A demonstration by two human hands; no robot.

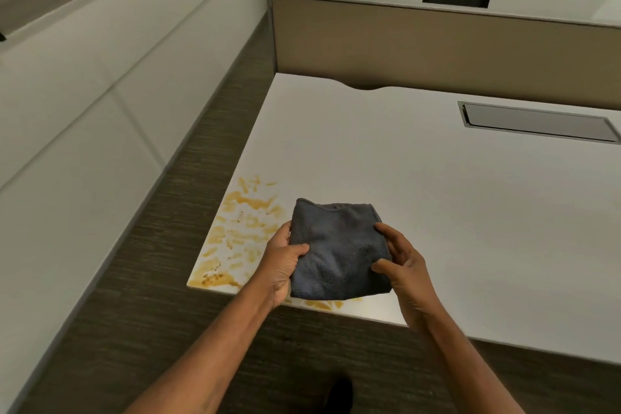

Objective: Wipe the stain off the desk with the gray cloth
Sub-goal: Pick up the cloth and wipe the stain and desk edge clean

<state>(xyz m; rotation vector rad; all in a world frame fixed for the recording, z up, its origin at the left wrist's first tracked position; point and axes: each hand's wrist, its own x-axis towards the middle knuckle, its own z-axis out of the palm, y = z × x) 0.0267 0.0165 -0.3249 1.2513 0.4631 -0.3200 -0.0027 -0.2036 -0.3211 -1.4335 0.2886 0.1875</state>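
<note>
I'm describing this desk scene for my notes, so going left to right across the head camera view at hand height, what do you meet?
Stain on the desk's left corner → left hand → gray cloth, held by both hands → right hand → bare desk top.

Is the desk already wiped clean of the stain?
No. The orange stain still covers the desk corner beside the gray cloth, held by left hand and right hand.

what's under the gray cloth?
The gray cloth, held by left hand and right hand, covers the desk corner. Yellow stain shows around it; beneath is hidden.
</note>
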